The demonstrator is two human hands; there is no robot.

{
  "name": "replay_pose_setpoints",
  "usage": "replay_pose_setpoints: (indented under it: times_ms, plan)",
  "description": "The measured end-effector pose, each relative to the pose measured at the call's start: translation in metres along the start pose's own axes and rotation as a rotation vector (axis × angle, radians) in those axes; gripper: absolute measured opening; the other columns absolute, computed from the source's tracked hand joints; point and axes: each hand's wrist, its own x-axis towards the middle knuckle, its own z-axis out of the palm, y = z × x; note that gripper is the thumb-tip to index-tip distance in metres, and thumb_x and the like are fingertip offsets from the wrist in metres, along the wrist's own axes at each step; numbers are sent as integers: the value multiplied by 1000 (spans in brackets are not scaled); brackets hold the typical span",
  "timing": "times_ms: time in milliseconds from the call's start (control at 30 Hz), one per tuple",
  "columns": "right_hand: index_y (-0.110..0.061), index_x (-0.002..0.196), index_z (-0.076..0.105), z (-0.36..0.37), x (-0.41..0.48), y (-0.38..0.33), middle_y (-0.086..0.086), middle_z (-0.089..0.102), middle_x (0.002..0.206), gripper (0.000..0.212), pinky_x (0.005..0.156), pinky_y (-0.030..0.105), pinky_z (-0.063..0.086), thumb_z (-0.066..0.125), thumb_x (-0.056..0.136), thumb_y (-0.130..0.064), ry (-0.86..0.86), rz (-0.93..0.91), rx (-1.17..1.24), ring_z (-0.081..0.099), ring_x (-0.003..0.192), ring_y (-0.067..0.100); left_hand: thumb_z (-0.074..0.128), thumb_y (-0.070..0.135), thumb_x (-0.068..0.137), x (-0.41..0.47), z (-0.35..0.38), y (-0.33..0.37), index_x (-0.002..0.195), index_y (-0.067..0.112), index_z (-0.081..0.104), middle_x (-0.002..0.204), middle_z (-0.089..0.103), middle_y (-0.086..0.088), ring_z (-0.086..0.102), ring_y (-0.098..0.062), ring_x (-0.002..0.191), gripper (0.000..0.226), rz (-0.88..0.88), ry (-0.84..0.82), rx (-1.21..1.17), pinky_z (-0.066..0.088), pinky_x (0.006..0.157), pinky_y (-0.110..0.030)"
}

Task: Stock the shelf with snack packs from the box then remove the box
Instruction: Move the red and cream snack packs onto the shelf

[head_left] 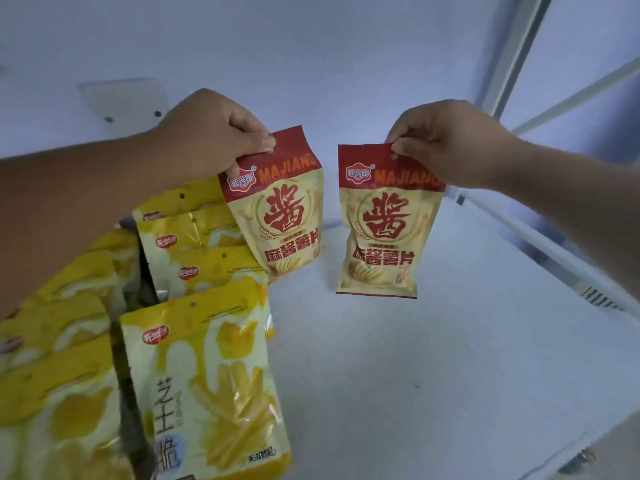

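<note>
I see my left hand (211, 133) curled, its thumb and fingers (258, 140) pinching the red top seal of the left MAJIANG chip pack (280, 216). My right hand (450, 143) pinches the right MAJIANG chip pack (384, 230) the same way. The 2 packs hang upright and apart over the white shelf (433, 358); whether their bottoms touch it I cannot tell. Left of them stand yellow snack packs (207, 375): I count 4 in 1 row. The row further left is blurred, partly behind my forearm and cut off.
</note>
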Motion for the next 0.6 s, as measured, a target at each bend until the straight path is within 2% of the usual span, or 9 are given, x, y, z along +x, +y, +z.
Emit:
replay_pose_setpoints:
  times_ms: [100, 200, 333, 433, 600]
  plan:
    - [-22, 99, 70, 23, 36, 9, -7, 71, 92, 14, 69, 24, 50, 56, 99, -21, -31, -54, 24, 62, 77, 1, 68, 44, 90, 13, 1, -16, 100, 31, 73, 50, 66, 12, 61, 5, 47, 17, -49, 63, -9, 41, 59, -23]
    - [-22, 98, 68, 44, 64, 20, -9, 69, 88, 13, 61, 20, 42, 55, 100, -22, -70, -93, 46, 58, 71, -4, 68, 43, 91, 26, 11, -21, 106, 28, 74, 64, 66, 8, 59, -1, 47, 21, -67, 106, -16, 49, 61, -26]
    - [-23, 97, 66, 63, 96, 38, -6, 67, 89, 14, 59, 22, 41, 53, 100, -24, -77, -121, 43, 58, 70, 2, 65, 39, 94, 42, 30, -24, 110, 26, 72, 72, 64, 10, 56, -6, 57, 22, -37, 109, 31, 46, 59, -23]
    - [-17, 101, 68, 69, 112, 45, 0, 68, 96, 17, 64, 27, 44, 52, 100, -24, -61, -125, 48, 60, 79, 17, 67, 38, 94, 52, 40, -28, 111, 26, 71, 80, 68, 9, 59, -6, 59, 22, -42, 100, 62, 45, 58, -20]
    - [-19, 99, 68, 79, 126, 63, -2, 67, 94, 16, 61, 23, 41, 53, 99, -24, -25, -114, 79, 59, 80, 17, 69, 36, 92, 69, 47, -38, 109, 23, 73, 90, 72, 8, 62, 3, 62, 22, -12, 61, 116, 46, 60, -16]
